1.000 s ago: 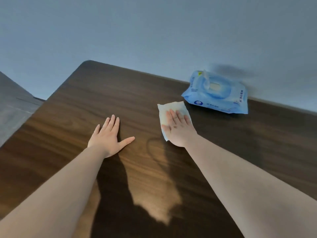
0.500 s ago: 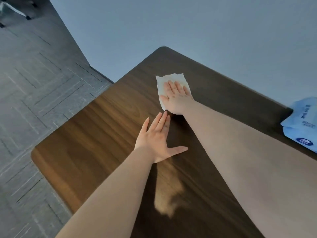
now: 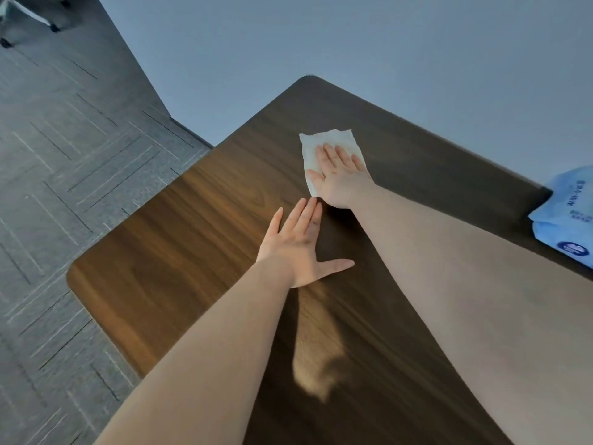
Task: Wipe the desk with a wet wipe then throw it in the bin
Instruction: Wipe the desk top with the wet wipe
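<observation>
Near the far left corner of the table (image 3: 179, 252): lying flat, wet wipe (image 3: 313, 149), long axis pointing away; pressing down on it, right hand (image 3: 340, 179), fingers extended; left hand (image 3: 296, 248) resting flat, fingers spread.

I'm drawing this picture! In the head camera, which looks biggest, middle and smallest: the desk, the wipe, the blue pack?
1. Desk, by far the biggest.
2 and 3. Unsure: the wipe is partly under the right hand, and the blue pack is cut off by the picture's edge.
</observation>
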`<action>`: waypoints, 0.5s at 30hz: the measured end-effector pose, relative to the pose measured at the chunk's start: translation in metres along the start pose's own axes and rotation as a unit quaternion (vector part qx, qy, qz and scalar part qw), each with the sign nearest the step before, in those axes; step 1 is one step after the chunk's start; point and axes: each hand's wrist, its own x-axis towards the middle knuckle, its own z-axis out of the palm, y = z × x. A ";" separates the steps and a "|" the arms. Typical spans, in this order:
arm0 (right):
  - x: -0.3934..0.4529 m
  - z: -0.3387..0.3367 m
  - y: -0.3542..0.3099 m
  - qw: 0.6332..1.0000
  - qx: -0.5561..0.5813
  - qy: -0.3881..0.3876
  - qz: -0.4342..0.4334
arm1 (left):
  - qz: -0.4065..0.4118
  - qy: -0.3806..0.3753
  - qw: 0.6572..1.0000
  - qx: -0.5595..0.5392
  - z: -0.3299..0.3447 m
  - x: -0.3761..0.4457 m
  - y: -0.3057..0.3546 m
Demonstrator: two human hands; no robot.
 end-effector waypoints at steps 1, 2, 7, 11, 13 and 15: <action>-0.013 0.001 0.010 1.000 0.008 -0.005 0.012 | -0.001 -0.011 1.000 0.002 -0.002 0.000 0.001; -0.027 0.002 0.021 1.000 0.013 -0.008 0.024 | -0.003 -0.022 1.000 0.008 -0.004 -0.001 0.002; -0.115 0.013 0.096 0.993 0.039 0.005 0.108 | -0.013 -0.047 0.995 0.091 -0.014 -0.006 0.016; -0.188 0.026 0.159 0.981 0.061 -0.001 0.182 | 0.059 -0.012 0.992 0.111 -0.009 -0.015 0.068; -0.231 0.032 0.188 0.975 0.059 0.008 0.215 | 0.105 -0.016 0.990 0.098 -0.003 -0.016 0.113; -0.276 0.040 0.215 0.968 0.062 0.012 0.243 | 0.146 -0.021 0.986 0.075 0.003 -0.015 0.161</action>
